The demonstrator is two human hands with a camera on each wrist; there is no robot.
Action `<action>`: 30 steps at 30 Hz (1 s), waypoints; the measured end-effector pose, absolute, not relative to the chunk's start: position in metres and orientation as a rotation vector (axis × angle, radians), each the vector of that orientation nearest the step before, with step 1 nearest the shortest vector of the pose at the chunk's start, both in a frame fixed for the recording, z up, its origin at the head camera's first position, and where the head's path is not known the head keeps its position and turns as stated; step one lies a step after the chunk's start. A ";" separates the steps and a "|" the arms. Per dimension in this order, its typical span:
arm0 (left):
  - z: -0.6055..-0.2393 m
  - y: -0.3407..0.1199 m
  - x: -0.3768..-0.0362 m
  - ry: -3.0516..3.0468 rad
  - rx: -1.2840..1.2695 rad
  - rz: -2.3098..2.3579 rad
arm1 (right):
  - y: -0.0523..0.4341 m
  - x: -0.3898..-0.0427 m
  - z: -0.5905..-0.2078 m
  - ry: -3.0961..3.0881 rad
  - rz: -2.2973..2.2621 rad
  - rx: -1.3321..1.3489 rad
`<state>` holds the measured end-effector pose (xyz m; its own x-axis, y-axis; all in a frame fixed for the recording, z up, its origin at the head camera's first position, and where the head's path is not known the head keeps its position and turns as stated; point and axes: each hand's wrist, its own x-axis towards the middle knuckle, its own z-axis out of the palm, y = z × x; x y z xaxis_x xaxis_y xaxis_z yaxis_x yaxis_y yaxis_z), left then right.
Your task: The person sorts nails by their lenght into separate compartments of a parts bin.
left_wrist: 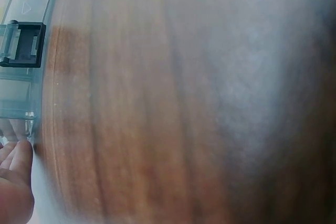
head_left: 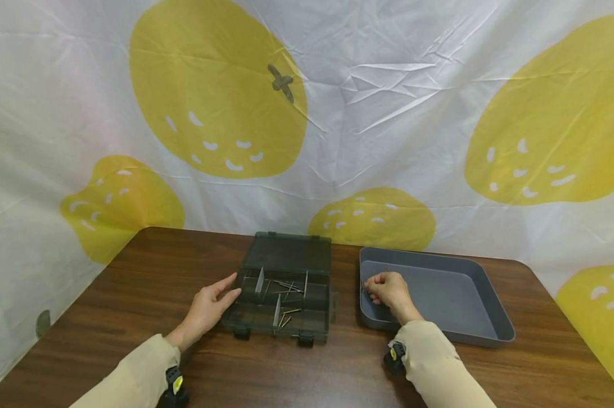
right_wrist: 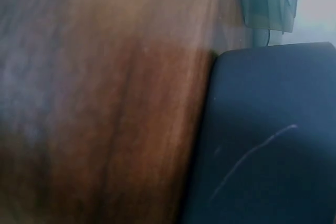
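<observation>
On the table sits a dark see-through compartment box [head_left: 302, 328], its lid [head_left: 291, 252] tipped back. Thin silver screws or nails [head_left: 288, 287] lie in its middle compartment, and several brass-coloured screws [head_left: 286, 319] in a front one. My left hand [head_left: 205, 311] rests at the box's left side, fingers extended and thumb apart, fingertips right at the wall. Inside the left end of a grey tray [head_left: 439, 289], my right hand [head_left: 391, 292] has curled fingers, thumb and forefinger pinching a small thin piece near the tray's left wall. Its kind is too small to tell.
The brown wooden table [head_left: 195, 258] reaches back to a white cloth with yellow fruit prints [head_left: 220, 90]. Two black latches [head_left: 305, 339] jut from the box's front. A strip of table separates box and tray.
</observation>
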<state>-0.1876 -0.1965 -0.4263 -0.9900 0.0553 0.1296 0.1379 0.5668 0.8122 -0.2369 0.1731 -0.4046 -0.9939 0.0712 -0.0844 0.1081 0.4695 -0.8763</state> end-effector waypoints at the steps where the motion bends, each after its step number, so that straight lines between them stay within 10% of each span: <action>1: -0.426 -0.196 -0.187 -2.700 -0.164 -1.414 | 0.173 -0.237 -0.404 2.671 -1.580 0.164; 30: -0.426 -0.197 -0.186 -2.689 -0.174 -1.412 | 0.171 -0.237 -0.405 2.886 -1.255 0.077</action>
